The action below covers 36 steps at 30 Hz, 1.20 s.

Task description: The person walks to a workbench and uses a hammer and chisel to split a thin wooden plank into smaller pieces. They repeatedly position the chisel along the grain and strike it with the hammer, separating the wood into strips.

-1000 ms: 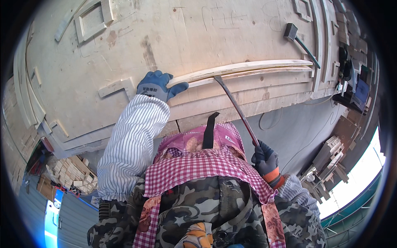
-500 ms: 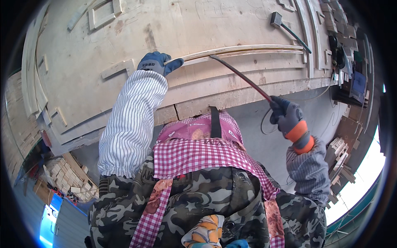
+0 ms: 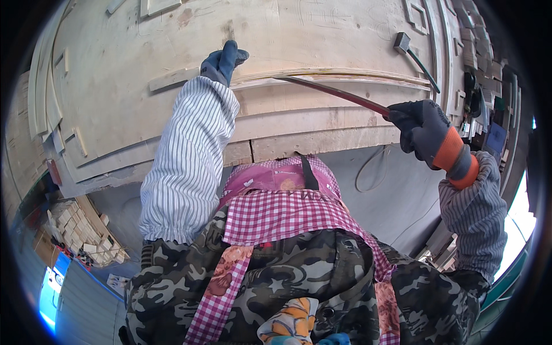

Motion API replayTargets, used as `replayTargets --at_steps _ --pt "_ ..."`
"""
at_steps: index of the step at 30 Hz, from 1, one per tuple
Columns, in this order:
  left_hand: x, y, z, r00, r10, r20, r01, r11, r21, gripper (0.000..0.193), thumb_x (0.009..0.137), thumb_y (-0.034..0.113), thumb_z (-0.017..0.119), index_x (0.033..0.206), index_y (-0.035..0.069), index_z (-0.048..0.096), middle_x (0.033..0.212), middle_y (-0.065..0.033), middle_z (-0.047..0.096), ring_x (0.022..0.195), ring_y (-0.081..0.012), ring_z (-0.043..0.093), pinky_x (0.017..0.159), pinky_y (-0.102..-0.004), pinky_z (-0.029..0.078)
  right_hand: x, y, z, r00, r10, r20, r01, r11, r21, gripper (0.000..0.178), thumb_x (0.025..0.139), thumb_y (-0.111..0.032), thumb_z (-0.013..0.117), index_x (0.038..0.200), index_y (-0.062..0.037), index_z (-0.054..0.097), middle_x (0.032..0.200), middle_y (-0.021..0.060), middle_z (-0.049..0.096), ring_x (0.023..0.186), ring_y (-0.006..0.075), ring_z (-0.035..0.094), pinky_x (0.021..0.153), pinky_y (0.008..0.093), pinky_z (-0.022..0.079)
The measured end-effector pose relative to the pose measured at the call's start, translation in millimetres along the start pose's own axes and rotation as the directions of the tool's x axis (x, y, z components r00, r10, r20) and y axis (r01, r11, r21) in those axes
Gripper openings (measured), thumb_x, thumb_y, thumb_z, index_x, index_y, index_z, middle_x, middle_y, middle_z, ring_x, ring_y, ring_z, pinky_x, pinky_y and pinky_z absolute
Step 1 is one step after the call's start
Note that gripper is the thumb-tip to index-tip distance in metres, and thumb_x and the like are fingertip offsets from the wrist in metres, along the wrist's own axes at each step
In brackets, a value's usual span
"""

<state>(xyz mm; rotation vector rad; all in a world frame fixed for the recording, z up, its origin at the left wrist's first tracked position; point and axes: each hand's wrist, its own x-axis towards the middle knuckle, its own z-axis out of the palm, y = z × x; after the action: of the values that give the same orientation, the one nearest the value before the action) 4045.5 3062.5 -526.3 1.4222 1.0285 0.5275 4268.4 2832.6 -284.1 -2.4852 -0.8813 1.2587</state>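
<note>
My right hand, in a dark glove with an orange cuff, is closed around the near end of a long, slim dark blade, reddish near the grip. Its pointed tip lies over a stack of thin wooden strips. My left hand, in a blue-grey glove, is raised just beyond the left end of these strips. Its fingers look curled against the thumb; whatever they may hold is hidden. Beneath both hands spreads a large plywood board.
A brush-like tool with a block head and green handle lies at the right of the board. A short wood piece is beside my left wrist. Wood offcuts are heaped lower left. A cord loop hangs below the bench edge.
My left hand has come off the strips and moved up. My right hand has moved right and a little up, with the blade now lying flatter and its tip farther left.
</note>
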Motion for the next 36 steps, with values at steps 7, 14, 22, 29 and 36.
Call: replayTargets --at_steps 7,14,22,29,36 --pt "-10.3 -3.1 5.8 0.999 0.027 -0.036 -0.025 0.999 0.044 0.053 0.09 0.048 0.045 0.091 0.0 0.066 0.092 -0.0143 0.067 0.089 -0.0235 0.063 0.085 -0.0341 0.047 12.0 -16.5 -13.9 0.98 0.156 0.126 -0.15 0.987 -0.06 0.023 0.09 -0.017 0.054 0.101 0.0023 0.061 0.06 0.006 0.058 0.045 0.0087 0.053 0.037 0.0236 0.04" --pt "-20.7 9.7 6.0 0.994 0.064 0.093 -0.089 0.951 0.296 0.041 0.093 0.035 0.047 0.089 -0.002 0.065 0.089 -0.0141 0.066 0.087 -0.0223 0.062 0.084 -0.0323 0.047 16.5 -22.1 -29.2 0.953 0.238 0.188 -0.234 0.971 -0.042 0.025 0.09 -0.018 0.053 0.101 0.0024 0.062 0.054 0.0044 0.054 0.04 0.0076 0.046 0.035 0.0231 0.034" --pt "-25.5 18.9 7.1 0.988 0.041 0.148 -0.105 0.88 0.463 0.037 0.093 0.03 0.045 0.089 -0.001 0.065 0.089 -0.0162 0.065 0.088 -0.0272 0.061 0.082 -0.0341 0.047 17.2 -18.7 -37.9 0.945 0.252 0.21 -0.246 0.968 -0.056 0.027 0.09 -0.02 0.052 0.1 0.0032 0.062 0.052 0.0046 0.051 0.04 0.0077 0.044 0.036 0.0226 0.033" --pt "-34.2 21.6 -5.8 0.955 0.179 0.235 -0.296 0.56 0.774 0.033 0.091 0.034 0.046 0.09 0.007 0.066 0.091 -0.0116 0.065 0.088 -0.0299 0.06 0.081 -0.0397 0.047 25.9 -46.6 -32.3 0.949 0.273 0.157 -0.255 0.959 -0.126 0.026 0.09 -0.021 0.052 0.097 0.0031 0.058 0.058 0.0059 0.055 0.042 0.0089 0.047 0.037 0.0231 0.038" --pt "-37.2 22.8 -4.5 0.97 -0.065 0.233 -0.201 0.316 0.927 0.048 0.089 0.054 0.039 0.098 0.014 0.065 0.096 -0.0064 0.064 0.096 -0.0224 0.056 0.09 -0.0368 0.043 28.8 -39.7 -31.0 0.924 0.325 0.203 -0.318 0.946 -0.065 0.023 0.089 -0.016 0.054 0.097 0.0042 0.059 0.059 0.0068 0.056 0.041 0.009 0.046 0.034 0.0239 0.036"
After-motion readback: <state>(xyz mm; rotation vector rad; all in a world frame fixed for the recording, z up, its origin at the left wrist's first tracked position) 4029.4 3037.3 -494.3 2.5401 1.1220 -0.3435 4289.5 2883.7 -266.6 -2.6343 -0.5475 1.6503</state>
